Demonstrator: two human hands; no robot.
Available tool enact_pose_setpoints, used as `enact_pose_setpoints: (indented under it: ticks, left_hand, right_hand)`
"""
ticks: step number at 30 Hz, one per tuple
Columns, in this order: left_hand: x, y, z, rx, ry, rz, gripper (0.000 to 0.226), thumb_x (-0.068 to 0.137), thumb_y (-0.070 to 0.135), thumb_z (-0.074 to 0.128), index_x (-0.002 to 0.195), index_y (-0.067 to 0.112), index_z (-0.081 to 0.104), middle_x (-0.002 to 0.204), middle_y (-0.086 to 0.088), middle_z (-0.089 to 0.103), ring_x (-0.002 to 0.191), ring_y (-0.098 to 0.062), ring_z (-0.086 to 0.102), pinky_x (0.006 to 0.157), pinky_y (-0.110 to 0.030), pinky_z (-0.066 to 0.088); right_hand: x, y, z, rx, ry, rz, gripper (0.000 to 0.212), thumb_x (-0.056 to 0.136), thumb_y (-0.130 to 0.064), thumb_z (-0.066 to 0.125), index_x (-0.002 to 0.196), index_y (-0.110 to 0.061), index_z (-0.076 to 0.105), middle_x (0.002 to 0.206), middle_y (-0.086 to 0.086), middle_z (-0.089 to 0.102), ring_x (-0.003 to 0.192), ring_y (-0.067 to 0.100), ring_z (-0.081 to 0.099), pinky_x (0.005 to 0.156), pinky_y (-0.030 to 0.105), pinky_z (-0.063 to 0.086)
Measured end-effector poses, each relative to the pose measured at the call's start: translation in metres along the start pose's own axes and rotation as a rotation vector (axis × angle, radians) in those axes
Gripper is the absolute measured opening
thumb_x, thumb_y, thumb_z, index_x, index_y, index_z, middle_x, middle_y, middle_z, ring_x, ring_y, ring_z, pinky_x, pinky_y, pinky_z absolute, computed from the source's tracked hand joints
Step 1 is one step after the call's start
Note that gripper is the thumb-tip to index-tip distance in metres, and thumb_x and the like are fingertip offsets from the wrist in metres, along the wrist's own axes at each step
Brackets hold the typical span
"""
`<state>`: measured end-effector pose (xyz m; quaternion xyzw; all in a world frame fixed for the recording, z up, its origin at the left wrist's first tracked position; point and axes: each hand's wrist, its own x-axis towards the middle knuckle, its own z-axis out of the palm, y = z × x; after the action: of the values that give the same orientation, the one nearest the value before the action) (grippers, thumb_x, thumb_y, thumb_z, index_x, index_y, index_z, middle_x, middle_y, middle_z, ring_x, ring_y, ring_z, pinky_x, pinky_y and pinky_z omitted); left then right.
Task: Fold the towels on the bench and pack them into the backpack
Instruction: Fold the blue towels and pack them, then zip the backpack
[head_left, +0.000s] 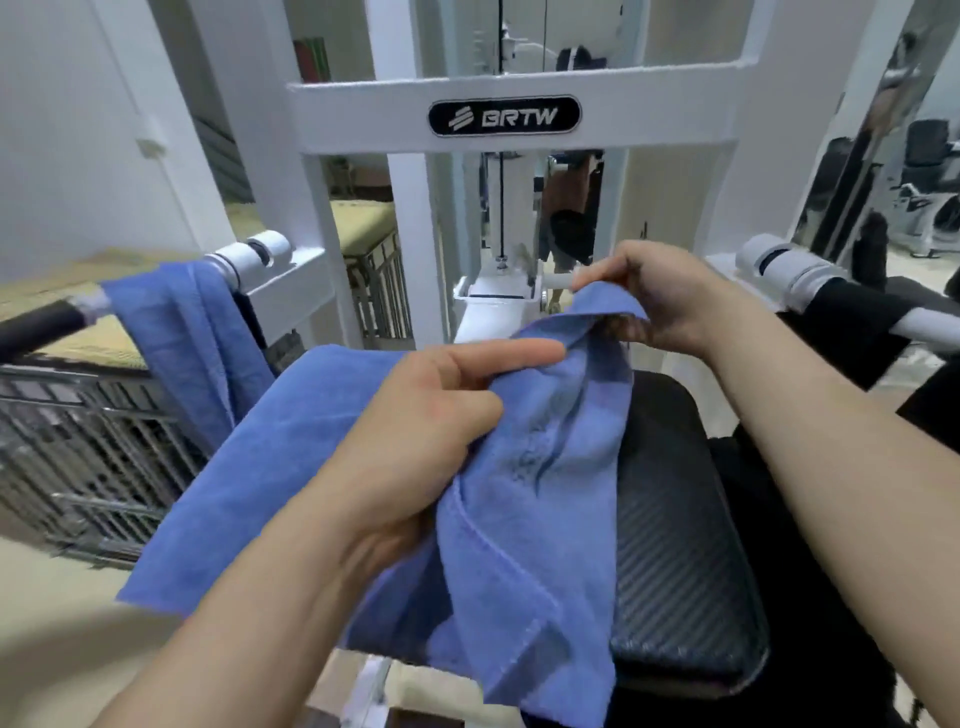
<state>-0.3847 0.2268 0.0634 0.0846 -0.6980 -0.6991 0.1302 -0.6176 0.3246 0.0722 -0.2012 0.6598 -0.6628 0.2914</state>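
Pinching a corner of the blue towel (291, 467), the right hand (665, 296) holds it above the black bench pad (675, 519), while the left hand (415, 441) grips its bunched middle; soft, light and limp, it probably folds best held by corners and hems.

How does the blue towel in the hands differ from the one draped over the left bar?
The held towel is gripped by the left hand and pinched at a corner by the right hand; the hanging towel is touched by neither. The held towel lies bunched partly over the black bench pad; the hanging towel drapes over the machine's bar, off the pad. Both are blue and not neatly folded.
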Motion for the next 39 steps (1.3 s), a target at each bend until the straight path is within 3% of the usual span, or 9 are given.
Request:
enact_pose_setpoints:
  ticks: [5,10,15,18,22,26,32,35,39]
  left_hand:
    - [-0.01,0.003,-0.121,0.543,0.405,-0.005,0.06,0.08,-0.018,0.035,0.109,0.022,0.07,0.091,-0.001,0.073,0.074,-0.006,0.069,0.064,-0.02,0.054]
    - [-0.004,-0.037,-0.19,1.499,0.498,-0.133,0.048,0.082,0.014,0.052,0.13,0.016,0.054,0.12,-0.013,0.053,0.109,-0.038,0.054,0.09,-0.044,0.047]
    - [-0.024,-0.041,-0.097,1.202,0.098,0.177,0.023,0.087,0.048,0.05,0.103,0.033,0.057,0.087,0.014,0.057,0.089,-0.013,0.058,0.078,-0.033,0.046]
    - [-0.034,-0.056,-0.05,1.374,-0.056,0.226,0.039,0.082,0.065,0.041,0.094,0.028,0.043,0.09,0.006,0.056,0.08,-0.023,0.053,0.062,-0.036,0.038]
    - [-0.031,-0.063,-0.042,1.469,-0.011,0.275,0.022,0.081,0.034,0.046,0.09,0.019,0.033,0.084,-0.003,0.05,0.061,-0.027,0.037,0.047,-0.034,0.019]
    - [-0.019,-0.057,-0.042,1.19,-0.051,0.208,0.021,0.088,0.027,0.046,0.105,0.022,0.056,0.087,0.0,0.065,0.085,-0.025,0.059,0.071,-0.035,0.043]
    - [-0.01,-0.049,0.05,0.493,-0.229,0.218,0.053,0.076,0.012,0.047,0.125,0.029,0.056,0.083,0.01,0.056,0.066,0.0,0.047,0.082,-0.024,0.048]
    - [-0.009,-0.041,0.066,0.562,-0.325,0.278,0.05,0.082,0.006,0.052,0.128,0.027,0.053,0.094,0.006,0.059,0.07,-0.002,0.045,0.086,-0.027,0.047]
    - [0.003,-0.046,0.009,1.014,0.017,0.314,0.03,0.089,0.023,0.051,0.117,0.032,0.058,0.103,0.006,0.055,0.091,-0.009,0.052,0.088,-0.032,0.044]
  right_hand:
    - [0.032,-0.017,0.111,-0.336,-0.1,-0.073,0.028,0.095,-0.015,0.042,0.104,-0.007,0.067,0.068,0.004,0.061,0.051,0.017,0.058,0.046,0.019,0.038]
    - [0.05,0.007,0.151,-0.986,-0.212,-0.225,0.034,0.097,-0.027,0.047,0.129,-0.019,0.055,0.112,0.002,0.062,0.091,0.018,0.059,0.08,0.029,0.044]
    - [0.056,0.016,0.108,-1.393,-0.223,-0.07,0.037,0.091,-0.051,0.05,0.114,-0.025,0.065,0.126,-0.005,0.059,0.115,0.018,0.053,0.101,0.035,0.041]
    - [0.056,0.015,0.087,-1.216,-0.188,0.04,0.036,0.087,-0.054,0.059,0.098,-0.02,0.068,0.104,0.001,0.063,0.091,0.018,0.057,0.079,0.031,0.048]
    - [0.057,0.018,0.075,-1.076,-0.228,0.09,0.031,0.084,-0.039,0.069,0.073,-0.011,0.063,0.069,0.006,0.057,0.069,0.023,0.046,0.054,0.028,0.036]
    - [0.058,0.016,0.066,-1.192,-0.193,0.063,0.025,0.081,-0.026,0.072,0.065,-0.01,0.063,0.05,0.0,0.059,0.051,0.016,0.05,0.051,0.025,0.039]
    - [0.036,-0.005,-0.006,-1.682,-0.08,0.321,0.022,0.077,-0.022,0.073,0.062,-0.01,0.061,0.053,0.002,0.06,0.053,0.02,0.054,0.052,0.023,0.041]
    - [0.029,-0.008,-0.016,-1.909,-0.008,0.274,0.02,0.078,-0.02,0.069,0.065,-0.014,0.056,0.069,0.002,0.058,0.065,0.021,0.053,0.059,0.025,0.044]
    - [0.032,-0.001,0.016,-1.64,-0.091,-0.145,0.017,0.083,-0.019,0.064,0.1,-0.02,0.066,0.088,-0.007,0.062,0.086,0.019,0.058,0.077,0.028,0.046]
